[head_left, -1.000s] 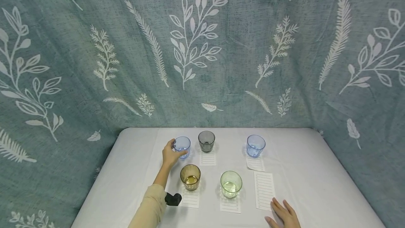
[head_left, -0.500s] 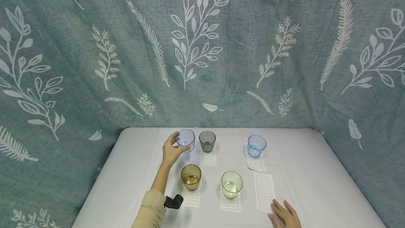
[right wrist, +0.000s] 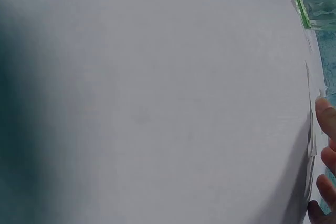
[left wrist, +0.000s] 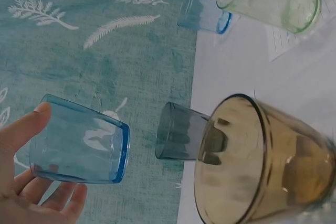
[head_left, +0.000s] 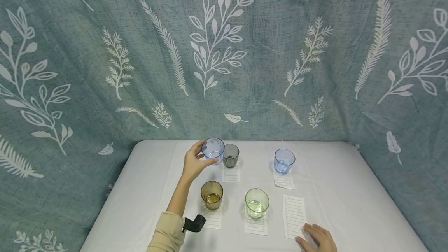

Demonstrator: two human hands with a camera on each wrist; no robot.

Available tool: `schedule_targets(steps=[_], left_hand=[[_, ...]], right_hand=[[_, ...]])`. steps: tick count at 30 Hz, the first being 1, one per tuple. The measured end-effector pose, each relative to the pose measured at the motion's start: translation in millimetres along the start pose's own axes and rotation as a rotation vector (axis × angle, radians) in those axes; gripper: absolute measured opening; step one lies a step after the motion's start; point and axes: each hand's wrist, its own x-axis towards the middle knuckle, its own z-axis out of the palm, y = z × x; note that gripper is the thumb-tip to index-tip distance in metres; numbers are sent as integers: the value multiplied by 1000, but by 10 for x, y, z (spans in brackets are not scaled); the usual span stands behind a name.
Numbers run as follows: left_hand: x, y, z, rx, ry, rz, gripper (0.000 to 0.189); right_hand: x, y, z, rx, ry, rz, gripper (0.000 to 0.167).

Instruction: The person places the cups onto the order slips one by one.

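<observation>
My left hand (head_left: 194,165) grips a blue glass (head_left: 213,151) by its side, thumb toward me and fingers at the far side. The left wrist view shows this blue glass (left wrist: 79,142) between the thumb and the fingers of my left hand (left wrist: 26,182), clear of the table. In the head view it partly overlaps a grey glass (head_left: 231,156). My right hand (head_left: 319,238) lies low on the table with relaxed, bent fingers at the lower right corner of a lined paper slip (head_left: 294,216). In the right wrist view only fingertips (right wrist: 326,116) show at the edge.
An amber glass (head_left: 211,195), a green glass (head_left: 257,203) and a second blue glass (head_left: 284,161) stand upright with lined slips by them. Another slip (head_left: 231,175) lies before the grey glass. A leaf-patterned curtain (head_left: 224,69) hangs behind the white table (head_left: 350,189).
My left hand has raised the blue glass and carried it right, toward the grey glass. The slip by my right hand has slid slightly toward me, and that hand's fingers have bent more.
</observation>
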Motion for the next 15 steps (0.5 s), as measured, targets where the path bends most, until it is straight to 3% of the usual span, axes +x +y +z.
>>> schedule_targets(steps=[4, 7, 15], left_hand=[[-51, 164, 31, -24, -52, 5, 76], [-100, 315, 67, -48, -108, 15, 75], [-73, 196, 250, -40, -186, 44, 78]], right_hand=[[67, 51, 15, -32, -10, -92, 61], [94, 72, 43, -60, -35, -112, 64], [78, 67, 37, -71, -64, -107, 64]])
